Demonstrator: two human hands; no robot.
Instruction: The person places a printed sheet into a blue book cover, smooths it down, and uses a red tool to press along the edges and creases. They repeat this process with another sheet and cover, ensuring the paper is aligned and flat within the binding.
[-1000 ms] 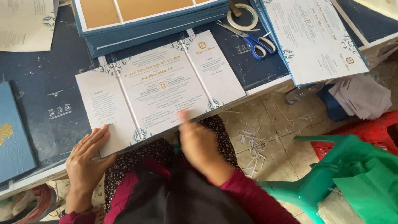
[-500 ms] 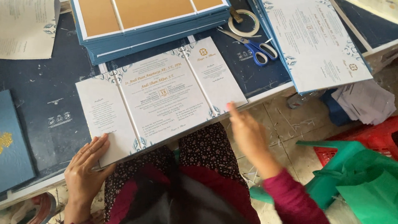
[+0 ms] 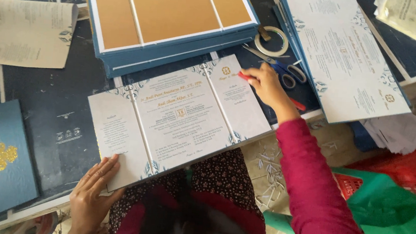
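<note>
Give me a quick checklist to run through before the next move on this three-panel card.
1. Left hand pins the open card at its lower left corner: ok.
2. Right hand grips a thin red tool at the card's upper right: ok.
3. Card lies flat, all three panels open: ok.
4. Scissors and tape roll lie off the card: ok.
5. What kind of tool it is: cannot tell.

I see even, soft daylight with only faint shadows and no harsh glare on the pale printed card. My view is fairly sharp mid-frame, though the right hand looks slightly motion-blurred and the edges bend a little.
</note>
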